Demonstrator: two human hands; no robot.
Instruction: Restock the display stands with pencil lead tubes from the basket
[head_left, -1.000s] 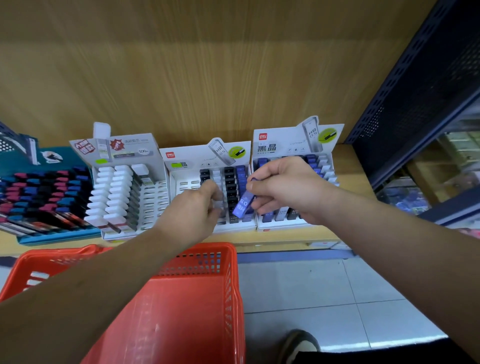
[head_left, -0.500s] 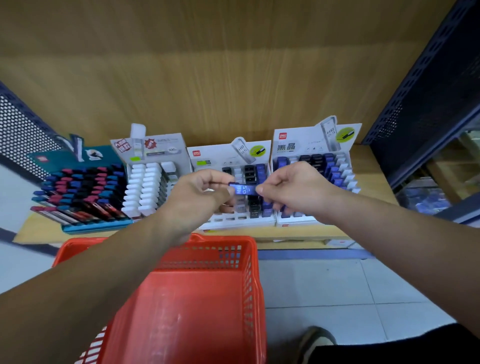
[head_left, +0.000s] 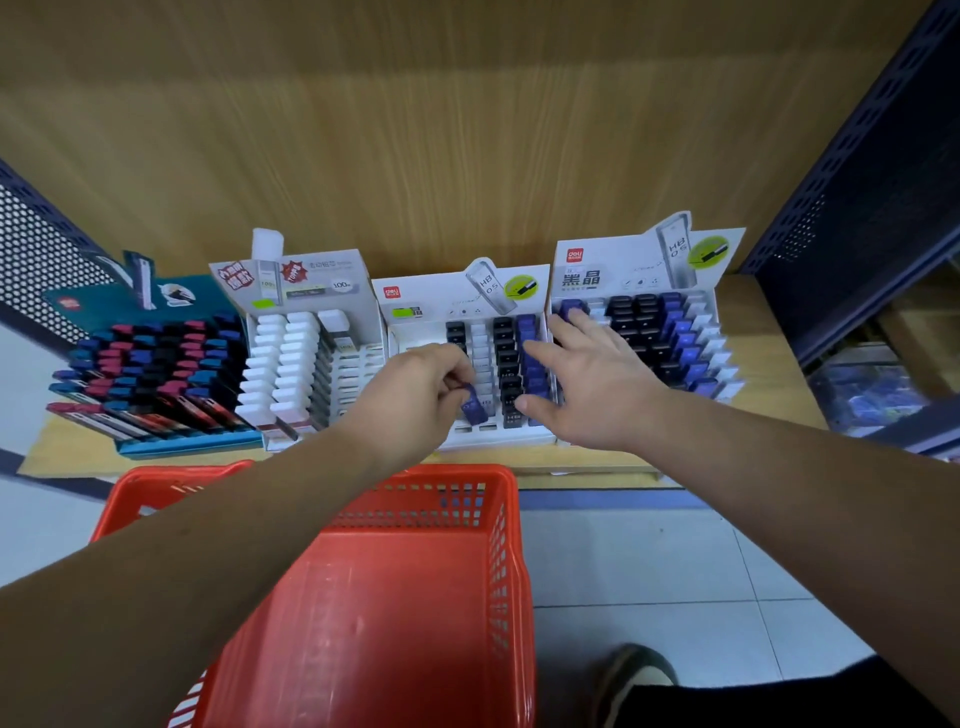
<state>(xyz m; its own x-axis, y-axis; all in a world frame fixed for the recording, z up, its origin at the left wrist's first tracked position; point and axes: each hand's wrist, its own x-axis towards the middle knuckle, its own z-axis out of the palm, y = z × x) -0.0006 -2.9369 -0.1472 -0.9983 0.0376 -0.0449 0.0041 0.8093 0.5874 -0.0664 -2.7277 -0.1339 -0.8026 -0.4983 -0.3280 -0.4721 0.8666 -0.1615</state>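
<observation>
head | left hand (head_left: 415, 395) pinches flat blue tube (head_left: 474, 408) | right hand (head_left: 587, 379) splayed

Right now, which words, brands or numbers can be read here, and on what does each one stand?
"deli": red logo, middle stand header and right stand header.
"HB 0.5": tube pictured on the middle header.
"HB": tube pictured on the right header; its number is blurred.
"黑晶": right header.
"100": white-tube stand header.
Teal stand logo and all small print: too blurred.

You get even, bright indoor light with soft shadows, slight motion blur throughout, and wide-angle bending at the edges.
</observation>
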